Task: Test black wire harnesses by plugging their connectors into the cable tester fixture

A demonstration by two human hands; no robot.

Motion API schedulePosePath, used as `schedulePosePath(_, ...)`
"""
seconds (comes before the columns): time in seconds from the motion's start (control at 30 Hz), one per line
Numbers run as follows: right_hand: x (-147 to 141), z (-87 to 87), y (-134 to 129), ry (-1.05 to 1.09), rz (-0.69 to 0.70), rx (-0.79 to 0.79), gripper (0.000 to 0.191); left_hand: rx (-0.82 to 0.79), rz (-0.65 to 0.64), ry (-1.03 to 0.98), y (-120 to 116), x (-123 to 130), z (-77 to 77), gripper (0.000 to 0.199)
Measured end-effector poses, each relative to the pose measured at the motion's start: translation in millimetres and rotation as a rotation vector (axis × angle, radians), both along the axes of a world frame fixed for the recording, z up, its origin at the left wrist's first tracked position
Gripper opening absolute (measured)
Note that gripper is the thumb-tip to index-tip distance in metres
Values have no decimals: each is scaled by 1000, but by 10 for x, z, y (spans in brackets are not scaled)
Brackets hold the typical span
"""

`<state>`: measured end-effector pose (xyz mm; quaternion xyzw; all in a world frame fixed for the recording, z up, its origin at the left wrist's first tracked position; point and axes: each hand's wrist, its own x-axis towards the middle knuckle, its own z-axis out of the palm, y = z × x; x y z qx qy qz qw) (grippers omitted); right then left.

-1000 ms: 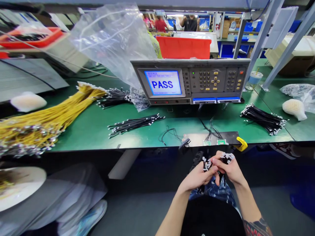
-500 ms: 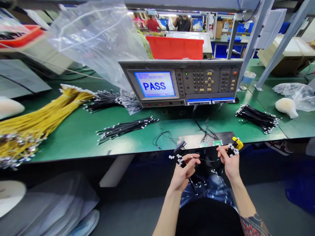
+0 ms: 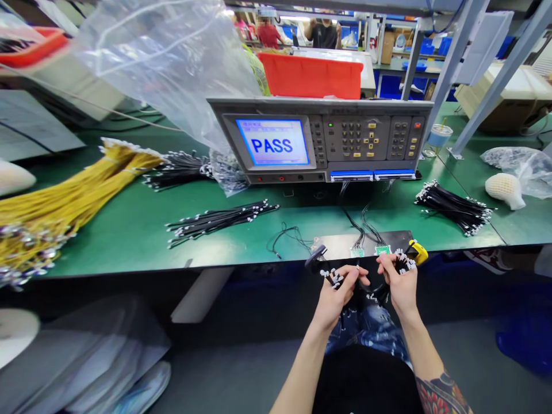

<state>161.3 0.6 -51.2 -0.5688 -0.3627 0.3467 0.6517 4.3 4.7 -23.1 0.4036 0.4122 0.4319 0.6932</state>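
My left hand (image 3: 338,293) is closed on black cables whose white connectors (image 3: 332,278) stick out past the thumb. One white connector shows at its fingertips, just below the left green circuit board (image 3: 357,252). My right hand (image 3: 399,282) is closed on more black cables, with a cluster of white connectors (image 3: 405,261) above the fingers. Its thumb and forefinger are at the edge of the right green circuit board (image 3: 382,250). Both boards sit on a metal plate (image 3: 332,241), held by a dark clamp (image 3: 317,257) and a yellow clamp (image 3: 418,252). Further cable ends hang between my hands.
Behind the plate stands a tester (image 3: 323,141) reading PASS, wired to the boards. Black cable bundles lie left (image 3: 219,221) and right (image 3: 455,207) on the green table (image 3: 129,241). Yellow cables (image 3: 81,198) lie far left. A plastic bag (image 3: 172,63) hangs beside the tester.
My left hand has moved right and slightly up, closer to my right hand and the boards. My right hand has shifted slightly left. The camera view has shifted a little.
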Motion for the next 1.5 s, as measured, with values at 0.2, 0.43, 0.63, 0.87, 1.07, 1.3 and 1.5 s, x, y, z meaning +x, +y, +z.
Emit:
schedulePosePath(0.2, 22, -60, -28, -15, 35, 8, 34, 43, -7, -9, 18, 14, -27, 57)
schedulePosePath(0.43, 51, -78, -40, -17, 22, 5, 33, 37, -14, -11, 15, 17, -94, 50)
schedulePosePath(0.63, 41, 0, -25, 24, 18, -7, 36, 26, 55, 11, 38, 58, -56, 48)
schedulePosePath(0.87, 22, 87, -26, 143, 29, -38, 33, 41, 151, 46, 71, 103, -48, 40)
schedulePosePath(1.07, -38, 101, -9, 164, -31, -38, 32, 90, 219, 115, 76, 150, -39, 33)
schedulePosePath(1.3, -81, 50, 3, 111, -86, -28, 33, 121, 338, 183, 106, 218, -141, 30)
schedulePosePath(1.5, -52, 44, -7, 103, -58, -16, 34, 123, 362, 194, 99, 252, -83, 27)
